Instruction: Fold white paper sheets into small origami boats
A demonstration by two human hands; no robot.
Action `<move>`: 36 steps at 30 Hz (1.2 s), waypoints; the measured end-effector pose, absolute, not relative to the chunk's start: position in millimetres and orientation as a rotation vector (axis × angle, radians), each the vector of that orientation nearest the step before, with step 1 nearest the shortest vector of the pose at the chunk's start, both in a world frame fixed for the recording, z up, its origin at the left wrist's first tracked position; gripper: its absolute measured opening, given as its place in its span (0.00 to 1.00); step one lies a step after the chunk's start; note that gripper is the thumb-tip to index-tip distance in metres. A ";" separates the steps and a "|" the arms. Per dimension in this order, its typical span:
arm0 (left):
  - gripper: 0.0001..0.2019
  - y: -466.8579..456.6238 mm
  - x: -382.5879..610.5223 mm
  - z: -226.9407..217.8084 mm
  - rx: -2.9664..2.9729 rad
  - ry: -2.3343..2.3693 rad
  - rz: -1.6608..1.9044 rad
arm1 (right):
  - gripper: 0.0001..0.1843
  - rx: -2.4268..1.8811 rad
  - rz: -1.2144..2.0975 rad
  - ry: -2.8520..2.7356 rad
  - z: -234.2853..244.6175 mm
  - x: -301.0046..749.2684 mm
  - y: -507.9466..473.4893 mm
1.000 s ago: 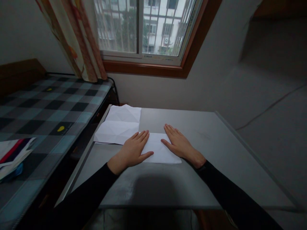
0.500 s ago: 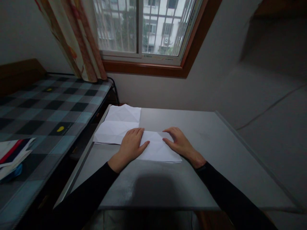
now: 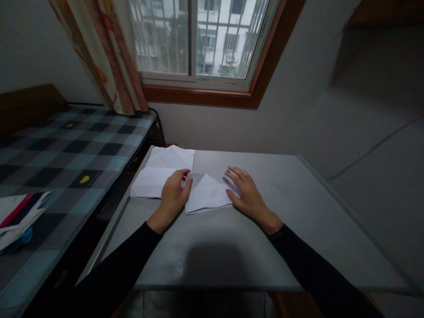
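A white sheet of paper (image 3: 207, 196) lies on the grey table (image 3: 232, 247) between my two hands, with its far part raised off the surface. My left hand (image 3: 174, 196) pinches the sheet's left far corner with thumb and fingers. My right hand (image 3: 245, 194) rests on the sheet's right edge, its fingers curled over the lifted paper. Both arms wear black sleeves.
A second, creased white sheet (image 3: 162, 170) lies at the table's far left corner. A bed with a checked cover (image 3: 66, 150) stands to the left, with folded cloth (image 3: 16, 216) on it. A window (image 3: 195, 39) and a curtain (image 3: 102, 53) are behind.
Both hands went from lying flat on the sheet to gripping its far edge. The far part of the paper has been lifted and drawn toward me, so the sheet looks shorter.
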State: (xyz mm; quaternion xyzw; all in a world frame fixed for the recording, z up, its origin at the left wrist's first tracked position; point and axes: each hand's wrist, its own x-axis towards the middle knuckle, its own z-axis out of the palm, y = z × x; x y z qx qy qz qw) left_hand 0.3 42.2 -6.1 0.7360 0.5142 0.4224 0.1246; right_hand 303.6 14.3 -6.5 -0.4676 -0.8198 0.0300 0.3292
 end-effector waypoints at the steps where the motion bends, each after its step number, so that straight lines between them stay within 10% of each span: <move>1: 0.16 42.2 0.1 -6.1 2.212 1.525 1.207 | 0.31 -1.222 0.082 -2.196 -6.8 300.6 12.1; 16: 0.36 19.4 13.8 -27.6 2.829 1.252 0.388 | 0.34 -1.533 0.088 -2.476 -4.9 294.6 2.2; 36: 0.29 18.5 9.7 -11.3 2.771 1.044 0.429 | 0.40 -1.392 0.477 -1.889 -27.4 329.1 32.6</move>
